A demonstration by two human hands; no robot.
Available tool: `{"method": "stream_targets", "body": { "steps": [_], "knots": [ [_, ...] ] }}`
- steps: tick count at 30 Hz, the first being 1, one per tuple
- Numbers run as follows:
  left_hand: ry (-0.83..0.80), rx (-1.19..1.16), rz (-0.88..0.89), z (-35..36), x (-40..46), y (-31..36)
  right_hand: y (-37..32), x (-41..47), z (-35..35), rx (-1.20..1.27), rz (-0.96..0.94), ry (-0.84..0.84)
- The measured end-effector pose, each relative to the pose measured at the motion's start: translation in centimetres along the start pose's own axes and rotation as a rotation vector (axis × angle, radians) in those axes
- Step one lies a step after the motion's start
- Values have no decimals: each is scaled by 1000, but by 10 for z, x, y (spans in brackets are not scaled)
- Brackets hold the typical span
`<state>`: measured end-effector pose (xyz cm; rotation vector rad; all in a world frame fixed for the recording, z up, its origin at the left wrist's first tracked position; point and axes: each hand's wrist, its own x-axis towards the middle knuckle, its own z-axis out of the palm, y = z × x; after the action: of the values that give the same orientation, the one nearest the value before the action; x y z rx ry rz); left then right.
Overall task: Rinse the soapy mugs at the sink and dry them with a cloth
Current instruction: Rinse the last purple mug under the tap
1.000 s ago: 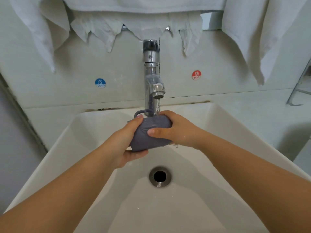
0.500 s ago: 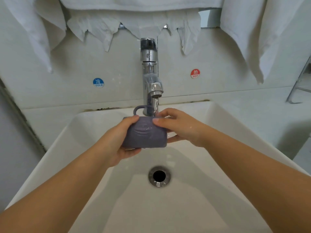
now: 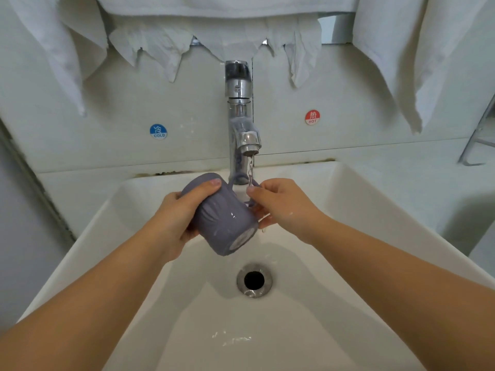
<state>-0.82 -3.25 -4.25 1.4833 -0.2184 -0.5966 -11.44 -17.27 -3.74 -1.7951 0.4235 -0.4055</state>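
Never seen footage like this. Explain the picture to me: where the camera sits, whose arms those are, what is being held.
No machine here: the arms belong to a person wearing a camera on the head, looking forward and down, so you see their own hands. The left hand grips a grey mug, tilted with its base toward the camera. The right hand pinches the mug's handle under water running from the chrome tap. Below is a white sink with its drain. White cloths hang above, and cold and hot stickers mark the wall.
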Motion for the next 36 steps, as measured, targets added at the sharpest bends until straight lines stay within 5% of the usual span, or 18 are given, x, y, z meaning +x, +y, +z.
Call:
{"method": "stream_targets", "body": {
  "steps": [21,26,32,36],
  "knots": [
    [-148,-260,-232,5,-8,-9,-3,-3,2,153,2,-143],
    [-211,-218,-179,7,-10,-8,-3,1,-2,205,57,7],
    [-208,-156,-98,1,-7,-6,-1,0,3,157,47,-161],
    [-190,-91,-78,10,-9,-9,4,-3,17,-11,-39,60]
  ]
}}
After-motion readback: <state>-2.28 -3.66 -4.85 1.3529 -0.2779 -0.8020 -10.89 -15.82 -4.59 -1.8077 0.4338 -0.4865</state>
